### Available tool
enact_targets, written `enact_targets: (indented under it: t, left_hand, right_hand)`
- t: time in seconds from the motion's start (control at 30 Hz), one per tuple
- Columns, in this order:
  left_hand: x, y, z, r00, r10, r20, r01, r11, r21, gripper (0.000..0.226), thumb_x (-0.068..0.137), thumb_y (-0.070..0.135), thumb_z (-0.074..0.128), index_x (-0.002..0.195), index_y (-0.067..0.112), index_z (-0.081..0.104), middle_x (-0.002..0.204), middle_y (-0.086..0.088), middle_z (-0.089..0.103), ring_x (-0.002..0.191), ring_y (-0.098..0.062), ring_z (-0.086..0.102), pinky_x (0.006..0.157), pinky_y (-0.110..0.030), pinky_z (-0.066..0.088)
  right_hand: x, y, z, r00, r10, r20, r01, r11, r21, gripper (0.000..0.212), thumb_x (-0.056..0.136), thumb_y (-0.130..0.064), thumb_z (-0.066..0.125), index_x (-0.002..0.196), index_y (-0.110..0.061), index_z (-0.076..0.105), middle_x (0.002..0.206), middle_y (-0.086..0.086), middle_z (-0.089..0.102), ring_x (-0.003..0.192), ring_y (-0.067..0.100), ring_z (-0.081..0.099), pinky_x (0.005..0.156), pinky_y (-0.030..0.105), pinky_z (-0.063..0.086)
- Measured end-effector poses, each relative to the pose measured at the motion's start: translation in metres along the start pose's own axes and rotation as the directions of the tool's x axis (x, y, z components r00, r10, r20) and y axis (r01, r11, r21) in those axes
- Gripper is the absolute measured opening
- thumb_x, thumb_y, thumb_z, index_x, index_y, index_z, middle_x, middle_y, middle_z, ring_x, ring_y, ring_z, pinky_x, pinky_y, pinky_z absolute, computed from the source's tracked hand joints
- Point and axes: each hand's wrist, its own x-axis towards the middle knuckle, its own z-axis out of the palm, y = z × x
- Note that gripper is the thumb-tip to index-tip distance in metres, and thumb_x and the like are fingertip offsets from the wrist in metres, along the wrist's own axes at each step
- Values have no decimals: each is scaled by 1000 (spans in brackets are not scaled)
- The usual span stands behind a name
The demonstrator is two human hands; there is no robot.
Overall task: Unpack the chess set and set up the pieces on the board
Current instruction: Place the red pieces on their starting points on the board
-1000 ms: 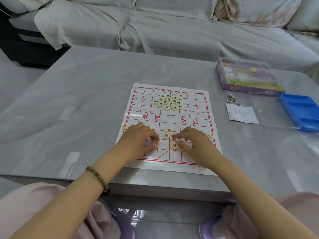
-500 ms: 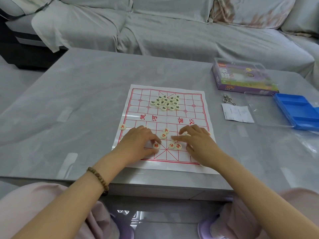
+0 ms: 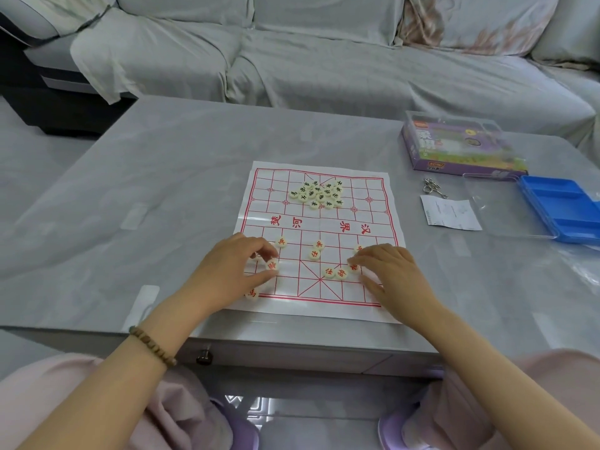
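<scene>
Grey glossy counter, pale glare patches across its top. Behind it, a sofa under a loose, creased grey cover; a cushion with a faded pinkish pattern leans on the backrest at right. Dark sofa base shows at far left. On the counter's right half: a small cluster of metal rings, possibly a wire puzzle, too small to confirm. Just in front of them lies a white printed paper slip, flat. Small dark knob on the counter's front edge.
</scene>
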Motion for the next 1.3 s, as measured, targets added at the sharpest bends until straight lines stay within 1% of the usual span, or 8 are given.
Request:
enact_targets:
  t: [0.1, 0.33, 0.43, 0.5, 0.6, 0.87, 1.2, 1.3]
  left_hand:
    - [-9, -6, -4, 999, -13, -33, 12, 999, -34, 34, 84, 39, 64, 117, 38, 56, 102, 21, 55, 96, -3, 49, 89, -23, 41]
    - [-26, -17, -8, 998, -15, -56, 16, 1000, 4, 33, 81, 43, 64, 112, 33, 61, 102, 24, 47, 100, 1, 41, 90, -17, 33]
    - [-30, -20, -10, 998, -1, -59, 3, 1000, 27, 35, 79, 46, 63, 111, 31, 61, 105, 21, 51, 102, -1, 45, 92, -19, 36]
    - [-32, -24, -12, 997, -7, -83, 10, 1000, 27, 34, 78, 47, 63, 108, 29, 63, 107, 17, 57, 102, -3, 48, 92, -22, 39]
    - [-34, -29, -16, 990, -31, -134, 33, 999, 9, 31, 79, 45, 64, 106, 29, 64, 105, 15, 60, 97, -3, 47, 88, -23, 40]
    - [-41, -37, -24, 980, -28, -197, 32, 999, 18, 27, 80, 46, 63, 103, 32, 63, 95, 21, 56, 93, -2, 46, 86, -20, 35]
    - [-37, -33, -24, 987, -20, -161, 30, 998, 62, 32, 82, 49, 58, 107, 31, 62, 109, 15, 61, 95, -1, 42, 85, -18, 30]
    - [-34, -28, -18, 990, -16, -138, 25, 998, 64, 34, 83, 49, 58, 112, 33, 62, 114, 15, 60, 95, 0, 40, 87, -18, 32]
  right_hand:
    - [4, 0, 3, 999, 18, 50, -18, 1000, 8, 32, 92, -27, 55, 123, -25, 60, 124, -4, 59, 118, 19, 49, 104, 31, 29]
    - [3, 0, -2, 998, 64, 9, -64, 998, -9, 19, 80, -26, 71, 98, -23, 70, 98, -4, 68, 95, 22, 61, 90, 34, 39]
    - [6, -27, -8, 995, 101, -21, -96, 981, 168, 22, 83, -37, 65, 102, -25, 68, 102, -10, 65, 97, 12, 56, 94, 30, 33]
    - [11, -55, -3, 999, 51, 0, -48, 955, 293, 24, 83, -41, 63, 102, -27, 67, 102, -13, 64, 96, 5, 52, 92, 24, 30]
    - [15, -86, 12, 998, -59, 25, 48, 943, 329, 24, 84, -44, 62, 102, -29, 67, 102, -13, 64, 97, 6, 52, 90, 21, 29]
    - [22, -100, 31, 998, -54, 27, 43, 949, 314, 25, 83, -47, 61, 101, -30, 67, 100, -13, 61, 95, 6, 51, 90, 23, 33]
    - [24, -102, 36, 999, -16, 28, 4, 932, 362, 24, 85, -46, 59, 100, -30, 66, 96, -13, 59, 91, 4, 49, 89, 22, 34]
    - [20, -97, 30, 999, 39, 12, -40, 876, 480, 22, 88, -45, 54, 104, -32, 64, 95, -15, 58, 88, 1, 50, 84, 16, 34]
